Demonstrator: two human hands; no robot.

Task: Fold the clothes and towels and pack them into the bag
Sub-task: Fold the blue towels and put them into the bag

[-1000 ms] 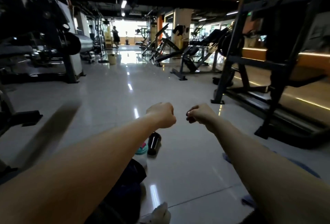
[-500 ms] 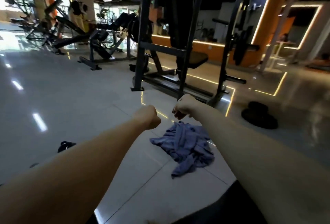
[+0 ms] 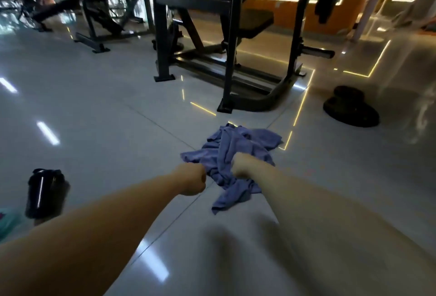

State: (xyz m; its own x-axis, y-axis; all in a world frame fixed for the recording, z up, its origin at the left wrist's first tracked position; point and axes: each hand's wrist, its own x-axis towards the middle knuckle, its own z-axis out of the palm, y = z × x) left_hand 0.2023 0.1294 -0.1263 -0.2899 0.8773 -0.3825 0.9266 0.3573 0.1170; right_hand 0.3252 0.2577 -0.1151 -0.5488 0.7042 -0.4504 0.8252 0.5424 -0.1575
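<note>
Nearest to us, our two bare forearms reach out over the pale glossy tiled floor (image 3: 94,118). The left forearm (image 3: 106,225) comes from the lower left and the right forearm (image 3: 330,213) from the lower right. At the left edge lies a blurred teal object (image 3: 7,222) that we cannot name. Just beyond it a black drinks bottle (image 3: 44,193) stands on the tiles, well apart from our arms.

Our left hand (image 3: 192,179) has its fingers curled tight into a fist and holds nothing we can see. It sits in front of the near left corner of the towel. Our right hand (image 3: 243,166) is likewise balled up, knuckles away from us. It overlaps the middle of the cloth, and we cannot tell whether it touches it.

The blue towel (image 3: 238,144) lies crumpled on the floor under and just past both fists. It is unfolded, with one tail trailing toward us between our arms.

Farther out on the right, a stack of dark weight plates (image 3: 350,109) rests on the tiles. Straight ahead beyond the towel stands a black steel power rack (image 3: 228,59) with a padded bench seat (image 3: 254,22) inside its frame. More gym machines (image 3: 99,19) stand to the far left. Behind the rack an orange wall (image 3: 295,14) carries a glowing light strip.
</note>
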